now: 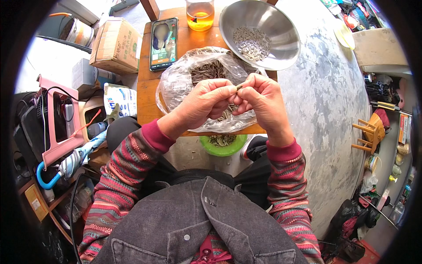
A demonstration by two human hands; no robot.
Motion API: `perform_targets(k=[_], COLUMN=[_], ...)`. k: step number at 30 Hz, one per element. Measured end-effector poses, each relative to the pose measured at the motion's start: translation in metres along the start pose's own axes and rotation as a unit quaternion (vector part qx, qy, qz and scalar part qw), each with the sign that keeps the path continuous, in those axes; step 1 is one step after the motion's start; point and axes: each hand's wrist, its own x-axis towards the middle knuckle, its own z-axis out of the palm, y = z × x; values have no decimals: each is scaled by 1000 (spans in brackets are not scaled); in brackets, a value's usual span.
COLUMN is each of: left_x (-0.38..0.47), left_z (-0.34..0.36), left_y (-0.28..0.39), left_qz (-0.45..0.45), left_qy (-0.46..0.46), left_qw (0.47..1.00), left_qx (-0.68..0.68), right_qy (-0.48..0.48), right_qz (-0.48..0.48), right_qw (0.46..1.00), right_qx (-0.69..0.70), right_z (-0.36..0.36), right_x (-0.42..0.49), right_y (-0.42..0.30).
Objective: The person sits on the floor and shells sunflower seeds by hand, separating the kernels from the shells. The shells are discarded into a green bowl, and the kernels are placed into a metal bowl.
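Note:
One dark sunflower seed (pixel 239 88) is pinched at the fingertips where my two hands meet. My left hand (pixel 211 100) grips it between thumb and forefinger, and my right hand (pixel 263 103) pinches its other side. Below them lies a clear plastic bag (pixel 176 77), spread wide and holding many striped seeds in their shells (pixel 208 71). Beyond my right hand, a steel bowl (pixel 283 39) holds a pile of pale grey kernels (pixel 252 44). Under the table edge sits a green basin (pixel 224 150) with seed shells in it; the table partly covers it.
On the wooden table (pixel 148 109) lie a phone (pixel 164 44) with its screen lit and a glass of amber drink (pixel 200 19). A cardboard box (pixel 115 44), a pink stool (pixel 64 132) and a folded umbrella (pixel 71 165) are at the left. Far right is a small wooden stool (pixel 367 135).

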Motion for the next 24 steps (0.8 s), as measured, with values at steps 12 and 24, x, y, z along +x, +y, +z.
perform_targets(k=[12,24], left_x=[1,2], left_z=[-3,-6], left_y=[-1,1], left_qz=[-22,-16], left_qy=[-29,-24], left_qw=[998,999], left_qx=[-61,-19], right_qy=[3,1], right_qz=[-14,-20], right_qw=[999,999], right_qx=[46,37], right_z=[1,1], right_x=[1,2], right_y=[5,3])
